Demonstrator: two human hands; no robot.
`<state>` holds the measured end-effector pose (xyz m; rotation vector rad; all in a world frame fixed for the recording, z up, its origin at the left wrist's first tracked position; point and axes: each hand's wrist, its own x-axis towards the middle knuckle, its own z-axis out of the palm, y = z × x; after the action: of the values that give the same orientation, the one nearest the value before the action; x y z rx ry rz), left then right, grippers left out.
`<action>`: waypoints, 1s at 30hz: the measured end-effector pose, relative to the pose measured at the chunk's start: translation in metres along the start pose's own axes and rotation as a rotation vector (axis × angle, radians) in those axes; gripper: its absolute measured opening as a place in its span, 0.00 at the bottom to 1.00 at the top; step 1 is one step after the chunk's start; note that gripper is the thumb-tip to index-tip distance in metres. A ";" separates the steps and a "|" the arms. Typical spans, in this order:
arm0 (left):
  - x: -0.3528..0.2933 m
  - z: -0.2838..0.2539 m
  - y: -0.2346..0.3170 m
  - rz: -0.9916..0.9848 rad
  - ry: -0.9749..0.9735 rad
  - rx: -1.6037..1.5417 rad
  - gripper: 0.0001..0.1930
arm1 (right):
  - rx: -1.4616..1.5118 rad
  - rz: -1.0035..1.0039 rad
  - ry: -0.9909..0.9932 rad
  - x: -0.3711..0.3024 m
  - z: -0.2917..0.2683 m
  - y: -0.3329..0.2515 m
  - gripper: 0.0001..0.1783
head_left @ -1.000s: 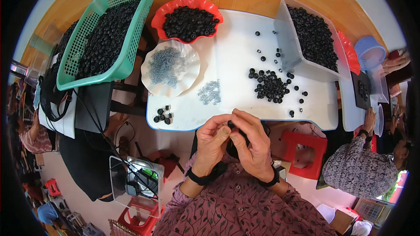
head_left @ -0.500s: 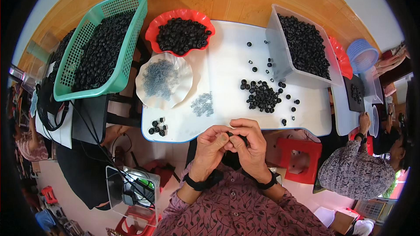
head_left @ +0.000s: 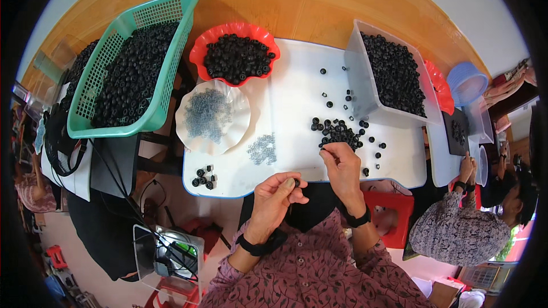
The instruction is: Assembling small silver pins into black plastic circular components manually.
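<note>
My left hand [head_left: 273, 198] is closed above the table's near edge, pinching a small round black plastic part [head_left: 297, 183] between thumb and fingertips. Further right, my right hand [head_left: 343, 174] reaches over the near edge of the white table [head_left: 302, 85]. Its thumb and forefinger are pressed together beside a loose pile of black parts [head_left: 341, 132]; what lies between those fingertips is hidden. To the left, small clear rings [head_left: 262, 149] lie scattered on the tabletop. A separate small group of black parts [head_left: 202, 178] sits at the near left corner.
Behind stand a red scalloped bowl [head_left: 198, 51] of black parts and a white scalloped dish [head_left: 242, 120] of clear rings. A green basket [head_left: 149, 120] at left and a translucent bin [head_left: 362, 80] at right hold many black parts. Another person [head_left: 456, 228] works at right.
My hands have come apart. The right one has moved right and forward to the pile; the left stays near the table edge, pinching the black part. The view has shifted slightly.
</note>
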<state>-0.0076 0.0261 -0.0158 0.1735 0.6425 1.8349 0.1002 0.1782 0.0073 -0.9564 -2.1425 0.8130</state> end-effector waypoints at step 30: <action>0.014 -0.016 0.001 -0.001 0.038 0.065 0.11 | -0.623 -0.034 -0.250 0.151 0.022 0.037 0.08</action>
<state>-0.0205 0.0330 -0.0314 0.1821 0.7291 1.8214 0.0190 0.3125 0.0121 -1.1569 -2.6957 0.2429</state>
